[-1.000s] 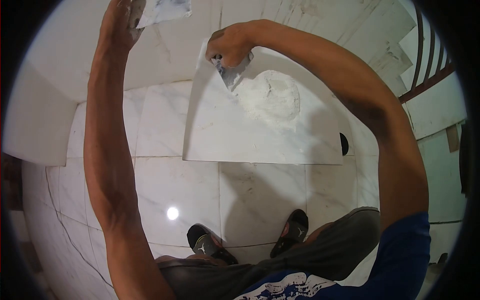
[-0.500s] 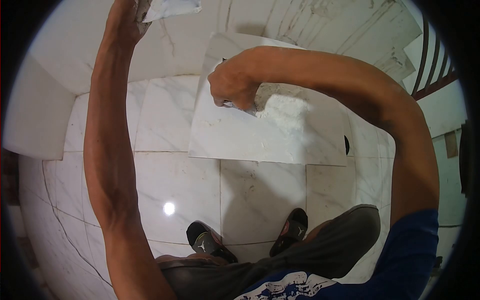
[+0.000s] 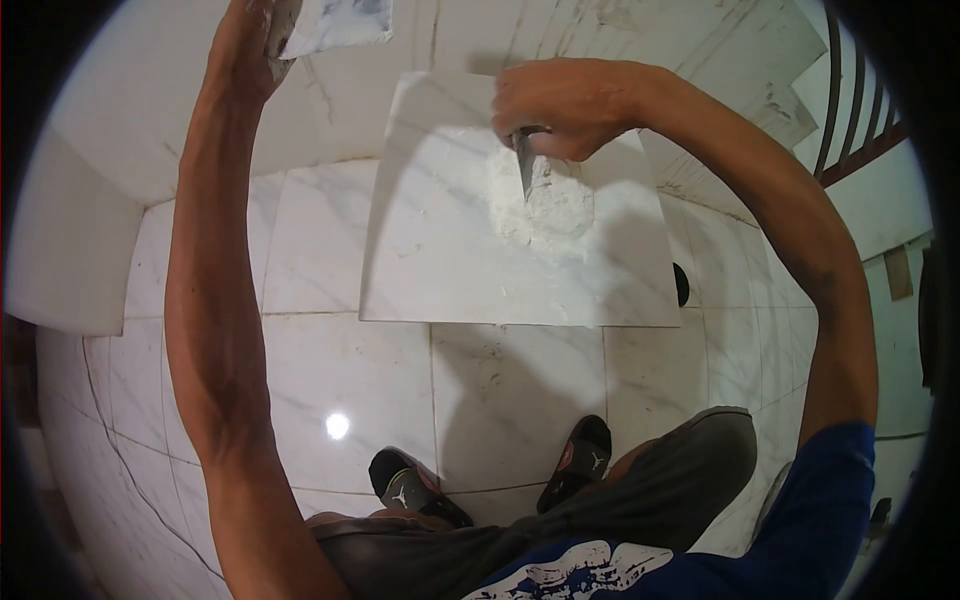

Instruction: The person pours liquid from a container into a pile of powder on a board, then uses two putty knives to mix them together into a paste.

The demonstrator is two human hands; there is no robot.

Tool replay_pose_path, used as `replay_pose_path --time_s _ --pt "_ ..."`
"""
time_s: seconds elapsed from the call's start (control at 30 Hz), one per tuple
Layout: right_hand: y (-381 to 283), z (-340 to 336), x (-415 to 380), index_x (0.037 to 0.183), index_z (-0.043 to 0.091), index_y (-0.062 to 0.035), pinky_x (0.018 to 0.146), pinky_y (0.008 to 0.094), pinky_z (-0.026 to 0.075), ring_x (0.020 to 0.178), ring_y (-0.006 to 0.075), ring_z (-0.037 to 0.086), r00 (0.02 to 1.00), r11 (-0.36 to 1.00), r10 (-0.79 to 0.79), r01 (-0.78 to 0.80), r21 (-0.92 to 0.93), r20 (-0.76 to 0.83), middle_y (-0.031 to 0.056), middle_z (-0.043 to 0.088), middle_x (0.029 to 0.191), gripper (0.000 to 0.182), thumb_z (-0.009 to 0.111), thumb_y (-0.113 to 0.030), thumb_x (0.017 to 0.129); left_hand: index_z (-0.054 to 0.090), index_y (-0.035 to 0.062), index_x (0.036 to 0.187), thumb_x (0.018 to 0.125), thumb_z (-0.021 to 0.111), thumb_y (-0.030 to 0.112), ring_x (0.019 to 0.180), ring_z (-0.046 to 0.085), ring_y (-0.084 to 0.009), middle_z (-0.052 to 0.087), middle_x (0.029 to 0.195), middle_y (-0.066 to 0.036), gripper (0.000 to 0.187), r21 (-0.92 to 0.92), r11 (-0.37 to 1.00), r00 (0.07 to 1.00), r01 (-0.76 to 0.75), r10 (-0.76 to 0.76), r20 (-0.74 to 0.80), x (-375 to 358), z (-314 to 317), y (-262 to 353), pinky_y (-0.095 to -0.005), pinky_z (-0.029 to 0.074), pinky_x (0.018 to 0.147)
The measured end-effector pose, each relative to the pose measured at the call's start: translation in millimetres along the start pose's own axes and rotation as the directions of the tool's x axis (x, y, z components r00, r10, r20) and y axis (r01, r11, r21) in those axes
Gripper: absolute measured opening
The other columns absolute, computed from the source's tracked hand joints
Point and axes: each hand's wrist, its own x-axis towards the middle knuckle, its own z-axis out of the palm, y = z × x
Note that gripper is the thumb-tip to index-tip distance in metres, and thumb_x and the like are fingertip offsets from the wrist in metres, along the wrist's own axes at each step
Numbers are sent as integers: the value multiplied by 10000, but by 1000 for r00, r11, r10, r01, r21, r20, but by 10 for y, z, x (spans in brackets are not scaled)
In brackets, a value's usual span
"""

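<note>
My right hand [image 3: 560, 108] is closed round a metal scraper [image 3: 524, 168], its blade pointing down at a pile of white paste [image 3: 560, 205]. The paste lies on a large marbled white board [image 3: 450, 270]. At the top left, my left hand [image 3: 262, 45], partly cut off by the frame edge, is wrapped round a flat plate [image 3: 340, 25] smeared with white paste. Its fingers show only in part.
Below the board is a tiled floor [image 3: 350, 375]. Two dark slippers [image 3: 405, 490] are on my feet. A thin cable [image 3: 130, 465] runs along the left. Dark metal railing [image 3: 845, 110] stands at the upper right.
My right hand has moved right and slightly up with the scraper, whose blade now stands more upright at the paste. My left hand and its plate have shifted slightly left.
</note>
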Motion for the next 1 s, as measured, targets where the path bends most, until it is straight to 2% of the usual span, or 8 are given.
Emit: replay_pose_path --time_s 0.13,0.37,0.43,0.57,0.67,0.77,0.93,1.0 --pt "8 -7 -337 922 647 -51 862 391 483 947 261 575 981 984 179 -177 36 -74 74 634 922 151 574 -28 791 479 -59 1271 953 500 292 1107 619 -247 597 1256 -177 474 196 977 996 -83 85 -4 -129 305 50 -360 508 958" --pt "141 145 -882 1050 650 3 792 368 507 812 235 629 780 779 610 -557 287 -142 118 670 915 216 592 -78 859 496 -11 1294 972 502 318 1198 564 -241 555 1342 -157 460 -308 944 990 121 -92 106 361 -776 -239 -361 472 1002" --pt "333 388 -1090 1021 649 15 720 336 516 744 194 617 670 520 743 -584 624 8 96 651 852 201 609 -77 847 502 8 1308 980 501 342 1267 517 -243 516 1406 -155 468 164 986 1000 16 -13 -19 7 -27 -38 -374 440 1042" --pt "573 1147 -1516 947 654 -3 617 274 515 692 117 588 503 -168 788 -380 910 356 33 607 795 131 630 -76 841 546 -42 1333 942 585 346 1147 602 -224 575 1334 -125 552 248 969 1000 -22 26 -15 162 -456 -147 -333 493 973" --pt "423 1441 -1584 940 661 -26 495 287 459 614 116 538 487 -332 785 -190 924 382 52 605 780 126 602 -103 860 550 -47 1325 966 560 300 1151 615 -211 600 1288 -126 499 197 978 992 68 -45 -118 120 -187 -114 -337 484 1015" --pt "496 1710 -1587 879 641 -34 488 266 409 594 91 507 637 230 766 -150 962 -84 12 567 753 102 637 -136 870 550 -43 1322 974 555 295 1142 621 -198 617 1255 -126 486 157 987 996 -20 5 93 150 -353 -218 -327 490 1014" --pt "83 1054 -1202 865 632 -18 522 258 385 603 80 477 533 -62 818 -290 955 215 -1 538 726 174 634 -189 895 509 -64 1357 931 627 420 1204 580 -231 568 1326 -154 655 256 955 976 152 -103 -194 125 -26 -219 -344 492 1011" --pt "154 1041 -1116 871 634 1 546 279 417 614 97 499 528 4 826 -351 936 195 1 540 713 203 626 -200 902 495 -71 1365 905 644 473 1220 566 -240 551 1348 -159 728 265 962 989 -62 23 148 193 -402 -333 -346 480 1024"
